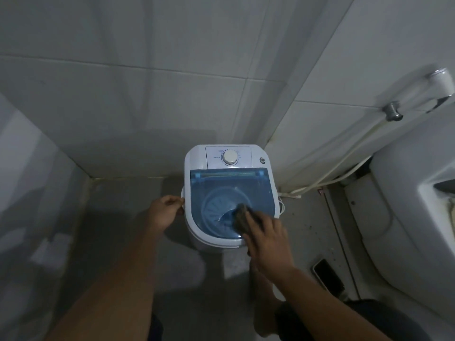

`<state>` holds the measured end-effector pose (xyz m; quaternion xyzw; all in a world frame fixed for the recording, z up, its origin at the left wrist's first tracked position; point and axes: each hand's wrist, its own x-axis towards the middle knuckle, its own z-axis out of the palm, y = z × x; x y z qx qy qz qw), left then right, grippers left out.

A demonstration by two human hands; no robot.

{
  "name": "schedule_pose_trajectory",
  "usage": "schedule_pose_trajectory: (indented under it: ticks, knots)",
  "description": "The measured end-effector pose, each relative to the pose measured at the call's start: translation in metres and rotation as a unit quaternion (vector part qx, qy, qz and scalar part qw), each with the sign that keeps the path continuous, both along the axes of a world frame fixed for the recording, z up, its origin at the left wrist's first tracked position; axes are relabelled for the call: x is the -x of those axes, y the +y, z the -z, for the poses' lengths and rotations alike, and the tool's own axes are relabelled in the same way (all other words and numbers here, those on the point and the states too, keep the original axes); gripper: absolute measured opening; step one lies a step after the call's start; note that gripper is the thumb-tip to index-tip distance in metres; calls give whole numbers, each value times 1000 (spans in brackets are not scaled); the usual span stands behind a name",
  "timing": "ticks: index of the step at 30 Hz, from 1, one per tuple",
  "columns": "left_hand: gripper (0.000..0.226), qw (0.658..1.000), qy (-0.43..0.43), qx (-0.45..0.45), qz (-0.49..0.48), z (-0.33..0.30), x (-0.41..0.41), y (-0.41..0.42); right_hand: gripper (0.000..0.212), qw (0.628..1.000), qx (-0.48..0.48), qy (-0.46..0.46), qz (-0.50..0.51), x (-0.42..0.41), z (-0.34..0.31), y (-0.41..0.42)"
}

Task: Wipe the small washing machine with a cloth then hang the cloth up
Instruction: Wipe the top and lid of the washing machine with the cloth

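Frame centre: the small white plastic washing machine, translucent blue lid down over a ribbed tub. The right hand presses a dark crumpled cloth flat-fingered onto the lid; the left hand curls round the machine's side. A white toilet crowds the right.

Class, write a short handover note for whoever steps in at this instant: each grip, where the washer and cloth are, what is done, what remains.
Left grip: fingers curled on the left side handle of the small washing machine, which stands on the floor.
Right grip: flat on the dark cloth, pressing it onto the blue lid, front right.
Done: wiping of the lid under way.
Left: the rest of the machine, then hang the cloth up.
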<state>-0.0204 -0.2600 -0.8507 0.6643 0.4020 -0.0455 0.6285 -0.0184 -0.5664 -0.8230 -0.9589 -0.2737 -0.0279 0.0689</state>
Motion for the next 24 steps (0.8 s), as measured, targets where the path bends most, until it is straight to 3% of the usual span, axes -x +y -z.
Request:
schedule_pose_trajectory:
  ticks: [2,4,10,15,19,24]
  knots:
    - [15,1000,5,5,-4,1,0,1,55,995,14,-8,-103,0,-1,4]
    - [17,1000,7,5,-2,-2,0,0,54,991,22,-12,-130,-20,-5,0]
    - [16,1000,5,-6,-8,-5,1,-3,49,991,-35,10,130,-88,-6,13]
    - [15,1000,1,-5,-13,-3,1,-3,45,982,-76,7,174,-72,-3,24]
    - [18,1000,3,-4,-13,0,-1,-3,45,982,-113,19,148,-12,1,29]
    - [18,1000,4,1,-7,-1,0,-1,48,995,-98,16,-14,44,6,59]
